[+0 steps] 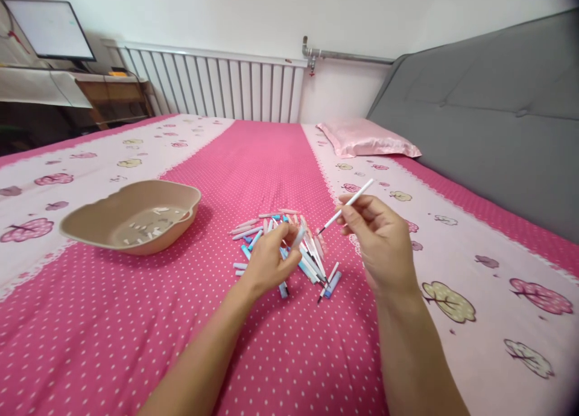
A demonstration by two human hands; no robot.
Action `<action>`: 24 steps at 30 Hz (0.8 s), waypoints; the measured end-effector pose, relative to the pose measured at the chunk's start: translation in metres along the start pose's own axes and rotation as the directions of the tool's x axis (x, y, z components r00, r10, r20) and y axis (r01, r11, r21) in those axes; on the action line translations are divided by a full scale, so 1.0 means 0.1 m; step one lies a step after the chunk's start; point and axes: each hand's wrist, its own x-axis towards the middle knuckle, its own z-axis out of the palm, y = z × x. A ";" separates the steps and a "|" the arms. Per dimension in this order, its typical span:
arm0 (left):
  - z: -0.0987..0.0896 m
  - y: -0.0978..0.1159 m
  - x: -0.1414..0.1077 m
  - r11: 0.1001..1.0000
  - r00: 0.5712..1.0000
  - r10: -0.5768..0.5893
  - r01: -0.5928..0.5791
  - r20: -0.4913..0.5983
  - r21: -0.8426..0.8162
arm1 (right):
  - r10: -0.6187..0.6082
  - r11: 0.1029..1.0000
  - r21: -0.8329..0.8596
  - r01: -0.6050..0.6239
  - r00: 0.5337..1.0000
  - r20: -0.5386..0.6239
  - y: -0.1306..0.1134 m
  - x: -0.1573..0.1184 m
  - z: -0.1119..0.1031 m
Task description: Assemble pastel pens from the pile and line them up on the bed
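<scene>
My right hand (377, 238) pinches a slim white pen refill (357, 199) between thumb and fingers, its dark tip slanting down to the left. My left hand (271, 256) is closed around a small pale, translucent pen part (298, 237); its exact kind is too blurred to tell. Beneath and around the left hand lies a heap of pen parts. Among them are light blue barrels (333, 284), pink barrels (245, 224) and white refills (318, 256) with dark tips. Part of the heap is hidden behind the left hand.
A beige plastic basin (167, 238) with several small white pieces in it stands on the bed at left. The pink dotted bedspread (266, 157) lies under everything. Farther off are a pink pillow (366, 137), a grey headboard (488, 96), a white radiator (212, 81) and a monitor (49, 30).
</scene>
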 end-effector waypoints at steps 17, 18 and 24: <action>0.04 0.03 -0.02 0.998 0.996 0.064 -0.065 0.056 0.021 | -0.096 0.994 -0.054 0.094 0.995 -0.038 0.01 -0.01 0.07; 0.04 0.04 -0.02 0.998 0.996 0.063 -0.064 0.062 0.014 | -0.091 0.995 -0.053 0.089 0.995 -0.033 0.02 -0.01 0.08; 0.04 0.08 -0.02 0.995 0.997 0.051 -0.045 0.063 -0.091 | -0.073 0.993 -0.085 0.076 0.997 0.037 0.03 -0.03 0.10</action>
